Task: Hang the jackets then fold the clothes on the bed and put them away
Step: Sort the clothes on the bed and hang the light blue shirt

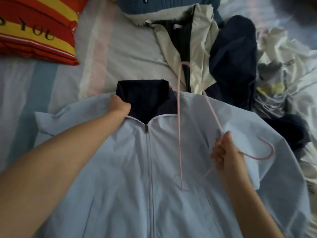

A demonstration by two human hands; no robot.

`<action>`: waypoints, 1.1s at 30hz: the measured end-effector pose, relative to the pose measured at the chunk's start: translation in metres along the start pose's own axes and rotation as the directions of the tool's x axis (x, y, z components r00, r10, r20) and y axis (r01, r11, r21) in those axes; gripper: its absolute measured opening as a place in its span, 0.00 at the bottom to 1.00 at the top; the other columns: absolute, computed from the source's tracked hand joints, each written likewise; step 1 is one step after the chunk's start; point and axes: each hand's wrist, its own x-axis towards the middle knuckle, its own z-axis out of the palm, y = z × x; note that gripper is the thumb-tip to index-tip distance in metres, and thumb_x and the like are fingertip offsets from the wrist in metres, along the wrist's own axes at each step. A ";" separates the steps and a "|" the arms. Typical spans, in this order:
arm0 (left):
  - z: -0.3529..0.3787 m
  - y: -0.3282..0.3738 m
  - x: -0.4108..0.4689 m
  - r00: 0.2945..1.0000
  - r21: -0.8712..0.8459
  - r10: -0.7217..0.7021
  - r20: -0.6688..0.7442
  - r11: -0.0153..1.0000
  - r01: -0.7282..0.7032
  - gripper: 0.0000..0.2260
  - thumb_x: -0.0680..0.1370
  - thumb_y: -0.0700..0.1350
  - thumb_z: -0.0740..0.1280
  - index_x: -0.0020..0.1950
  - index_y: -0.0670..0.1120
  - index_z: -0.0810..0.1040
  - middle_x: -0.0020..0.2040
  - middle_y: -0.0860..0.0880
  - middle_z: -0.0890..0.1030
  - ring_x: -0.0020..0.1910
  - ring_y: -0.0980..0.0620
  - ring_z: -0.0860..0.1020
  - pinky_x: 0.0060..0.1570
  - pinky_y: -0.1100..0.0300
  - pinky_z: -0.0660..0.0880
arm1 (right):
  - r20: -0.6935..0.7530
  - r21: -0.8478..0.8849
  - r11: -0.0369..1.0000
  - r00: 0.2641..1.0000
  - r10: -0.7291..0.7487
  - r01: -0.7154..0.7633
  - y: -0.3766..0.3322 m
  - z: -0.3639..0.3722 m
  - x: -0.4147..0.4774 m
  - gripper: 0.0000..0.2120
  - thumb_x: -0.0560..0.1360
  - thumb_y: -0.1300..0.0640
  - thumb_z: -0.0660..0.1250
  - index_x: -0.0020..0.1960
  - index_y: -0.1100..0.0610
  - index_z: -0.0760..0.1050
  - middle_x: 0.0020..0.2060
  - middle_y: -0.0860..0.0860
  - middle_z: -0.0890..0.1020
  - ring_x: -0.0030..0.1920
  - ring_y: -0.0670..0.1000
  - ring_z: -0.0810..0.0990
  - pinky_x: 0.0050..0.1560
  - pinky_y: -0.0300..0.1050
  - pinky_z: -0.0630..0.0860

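A light blue zip jacket [120,169] with a dark navy collar [145,97] lies front-up on the bed, zipped nearly to the top. My left hand [119,105] grips the jacket at the left side of the collar. My right hand [224,155] holds a thin pink hanger [179,126] above the jacket's right chest, with its hook [269,150] curving out to the right. One end of the hanger reaches past the collar toward the pile behind.
Behind the jacket lie a cream and navy jacket [197,40], a dark navy garment [235,57] and a blue buttoned garment [154,4]. Crumpled white clothes [283,69] fill the right side. A red and yellow striped pillow [34,28] sits at the top left on the striped sheet [120,48].
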 end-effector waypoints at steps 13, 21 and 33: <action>-0.073 -0.060 -0.130 0.990 -0.486 0.128 -0.055 0.863 -0.138 0.18 0.67 0.28 0.61 0.31 0.47 0.56 0.29 0.50 0.58 0.31 0.54 0.57 0.33 0.57 0.53 | 0.513 0.234 0.963 0.858 -0.008 -0.130 -0.085 0.175 0.029 0.32 0.83 0.46 0.50 0.21 0.52 0.65 0.20 0.46 0.59 0.24 0.46 0.57 0.30 0.39 0.57; -0.099 -0.081 -0.154 0.973 -0.646 -0.039 -0.229 0.753 -0.122 0.20 0.74 0.32 0.63 0.32 0.48 0.55 0.30 0.51 0.57 0.26 0.58 0.56 0.26 0.65 0.55 | 0.558 0.127 0.971 0.824 0.098 -0.201 -0.064 0.188 0.031 0.24 0.73 0.53 0.62 0.20 0.53 0.61 0.16 0.47 0.56 0.22 0.46 0.53 0.27 0.41 0.50; -0.121 -0.107 -0.181 0.925 -0.467 0.200 -0.323 0.817 -0.339 0.19 0.78 0.38 0.63 0.32 0.49 0.57 0.29 0.52 0.59 0.27 0.58 0.59 0.28 0.66 0.58 | 0.610 -0.348 0.937 0.749 0.259 -0.041 0.008 0.211 0.009 0.28 0.78 0.61 0.59 0.19 0.53 0.72 0.16 0.46 0.64 0.21 0.45 0.61 0.26 0.37 0.57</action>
